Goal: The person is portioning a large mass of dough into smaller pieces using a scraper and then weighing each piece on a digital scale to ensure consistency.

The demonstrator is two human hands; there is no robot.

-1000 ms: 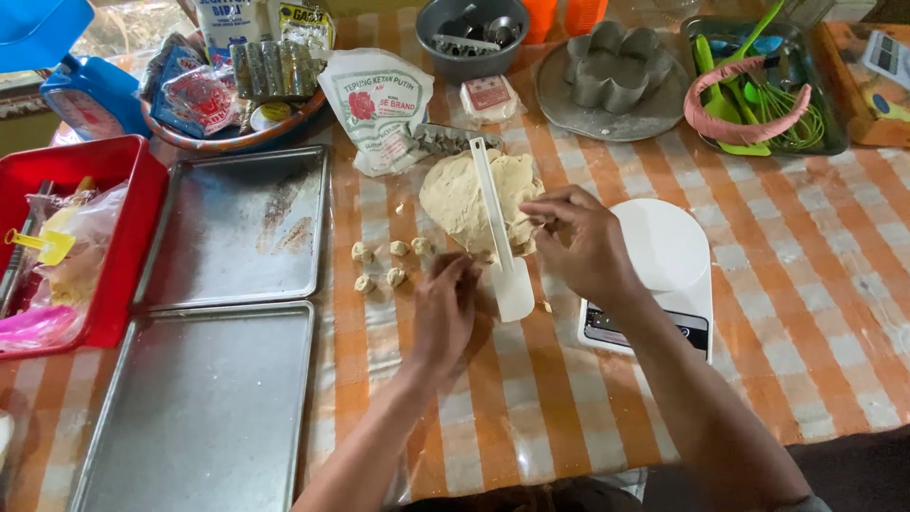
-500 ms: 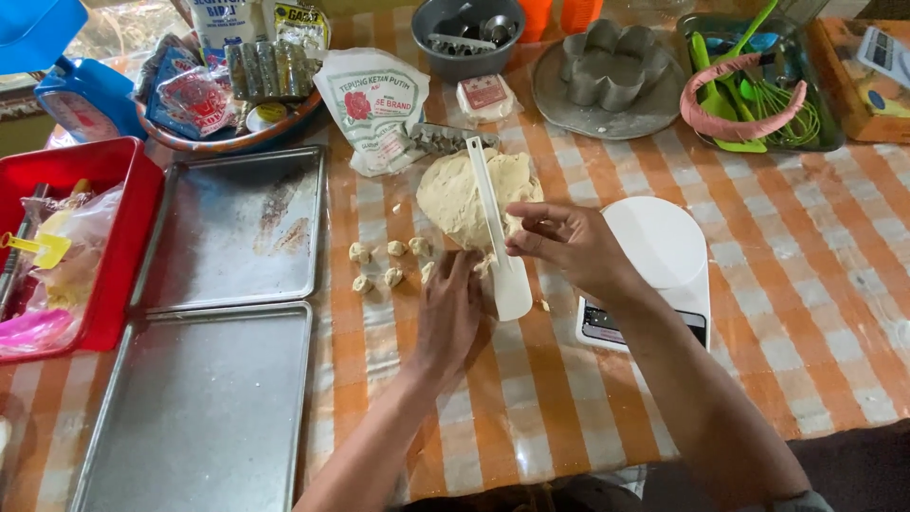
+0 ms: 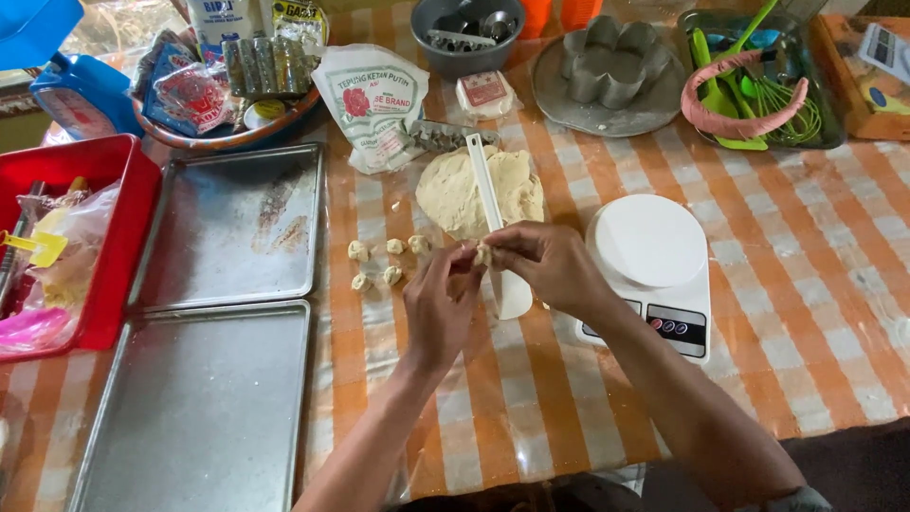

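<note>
My left hand (image 3: 439,305) and my right hand (image 3: 547,264) meet over the table, fingertips pinching one small piece of dough (image 3: 484,253) between them. Just beyond lies a large pale dough mound (image 3: 455,190) with a white plastic scraper (image 3: 492,223) laid across it, its blade reaching under my hands. Several small dough pieces (image 3: 384,262) sit in a cluster left of my left hand. A white kitchen scale (image 3: 654,256) stands right of my right hand.
Two metal baking trays (image 3: 232,228) (image 3: 199,408) lie at left beside a red tub (image 3: 123,246). A flour bag (image 3: 374,100), a grey bowl (image 3: 466,38), a flower-shaped mould on a plate (image 3: 614,66) and a tray of green utensils (image 3: 758,85) line the back.
My right hand pulled back from the dough mound with a small piece. My left hand rose from the table to meet it, and both now pinch that piece.
</note>
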